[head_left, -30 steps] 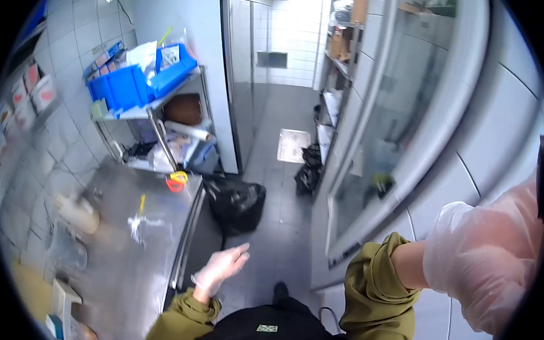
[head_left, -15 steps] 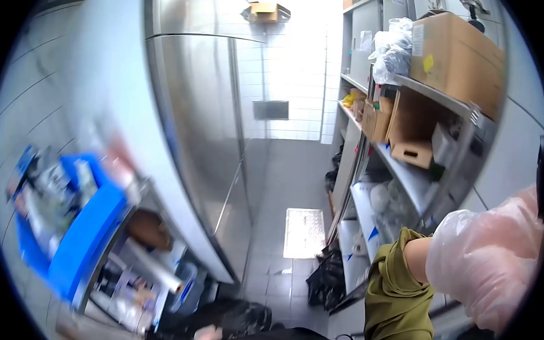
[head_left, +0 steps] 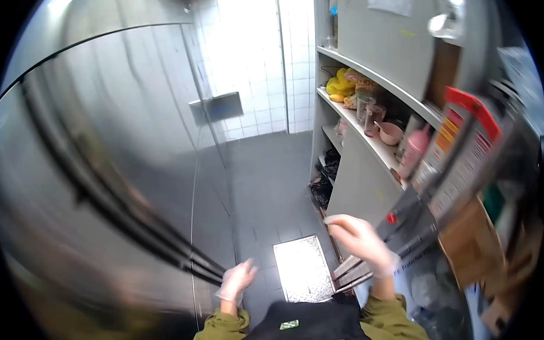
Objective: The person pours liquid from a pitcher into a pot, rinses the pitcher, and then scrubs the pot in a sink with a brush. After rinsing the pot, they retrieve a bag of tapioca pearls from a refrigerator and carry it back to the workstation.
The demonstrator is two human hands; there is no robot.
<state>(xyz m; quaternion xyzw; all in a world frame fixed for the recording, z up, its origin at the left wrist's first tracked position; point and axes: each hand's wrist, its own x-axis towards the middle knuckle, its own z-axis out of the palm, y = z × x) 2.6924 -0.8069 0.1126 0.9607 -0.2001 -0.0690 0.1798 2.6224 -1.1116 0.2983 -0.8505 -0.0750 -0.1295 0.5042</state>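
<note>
My left hand wears a thin clear plastic glove. It hangs low beside the steel cabinet on the left, its loosely bent fingers somewhat apart and nothing visible in them. Further right, my right hand, gloved the same way, is held in front of the grey cupboard door. Its fingers reach leftward with a slight bend, and I see no object in them. Below lies a bright metal floor plate.
Open shelving on the right holds a yellow bag, glass cups, a pink bowl and a pink bottle. Nearer stand red-and-white labelled boxes and a cardboard box. Black bags sit low beside the cupboard.
My view has moved forward along the aisle. The blue bin at left is out of view. My right hand has come from the far right edge toward the middle; my left hand shows more fully.
</note>
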